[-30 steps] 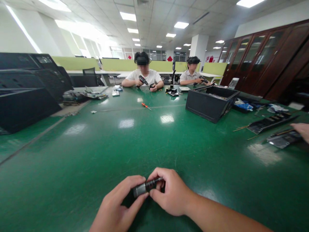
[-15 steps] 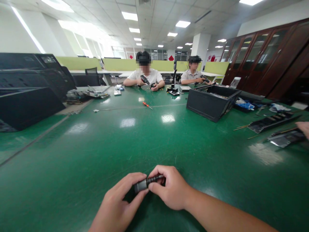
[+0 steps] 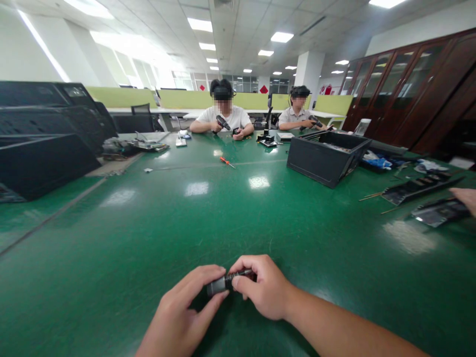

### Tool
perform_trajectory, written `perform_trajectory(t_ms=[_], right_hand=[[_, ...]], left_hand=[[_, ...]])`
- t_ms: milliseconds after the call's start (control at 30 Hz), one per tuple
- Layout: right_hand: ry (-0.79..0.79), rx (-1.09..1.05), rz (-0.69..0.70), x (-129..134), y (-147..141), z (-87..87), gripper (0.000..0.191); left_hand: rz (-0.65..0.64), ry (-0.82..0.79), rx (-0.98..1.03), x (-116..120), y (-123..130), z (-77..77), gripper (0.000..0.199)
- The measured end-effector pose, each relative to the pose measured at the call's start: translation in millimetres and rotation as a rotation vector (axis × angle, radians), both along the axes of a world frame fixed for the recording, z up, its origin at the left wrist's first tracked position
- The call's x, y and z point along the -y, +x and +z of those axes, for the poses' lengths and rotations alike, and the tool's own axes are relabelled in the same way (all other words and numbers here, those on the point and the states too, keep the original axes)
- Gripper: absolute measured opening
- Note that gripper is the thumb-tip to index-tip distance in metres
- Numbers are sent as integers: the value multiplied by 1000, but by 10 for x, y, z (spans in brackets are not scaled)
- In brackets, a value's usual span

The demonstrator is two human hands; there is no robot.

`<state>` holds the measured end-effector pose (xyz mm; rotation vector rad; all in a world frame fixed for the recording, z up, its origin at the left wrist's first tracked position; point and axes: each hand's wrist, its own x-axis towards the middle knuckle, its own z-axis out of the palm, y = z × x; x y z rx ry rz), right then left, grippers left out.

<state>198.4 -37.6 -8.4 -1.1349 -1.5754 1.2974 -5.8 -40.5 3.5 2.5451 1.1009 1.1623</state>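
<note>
A small dark cylindrical tool point(image 3: 217, 286) with a ribbed, narrower right end lies between my two hands, low in the middle of the view. Its thick grey-black left part is gripped between the thumb and fingers of my left hand point(image 3: 186, 302). At the thin ribbed end, the thumb and fingers of my right hand point(image 3: 260, 287) are closed and partly cover it. The tip points to the right and slightly away from me. Both hands are just over the green table point(image 3: 167, 223).
An orange screwdriver point(image 3: 226, 161) lies farther off. A black open box point(image 3: 320, 158) stands right of it. Dark computer cases point(image 3: 48, 158) are at the left. Two people point(image 3: 223, 116) sit opposite, holding dark tools. Another person's hand point(image 3: 464, 198) touches dark metal parts point(image 3: 441, 212) at the right.
My right thumb has shifted slightly to the right along the ribbed end, and its fingers have curled a little differently. My left hand and the tool look unmoved.
</note>
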Motion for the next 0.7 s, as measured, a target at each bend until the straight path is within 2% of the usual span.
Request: perform_trajectory(t_ms=[100, 267, 700], right_hand=[[6, -5, 2, -18, 10, -19, 12], [60, 39, 20, -26, 15, -22, 24], [61, 65, 4, -34, 0, 21, 21]], left_hand=[[-14, 5, -3, 7, 10, 8, 21], [-44, 5, -22, 22, 25, 30, 22], [-28, 62, -54, 34, -18, 36, 22]])
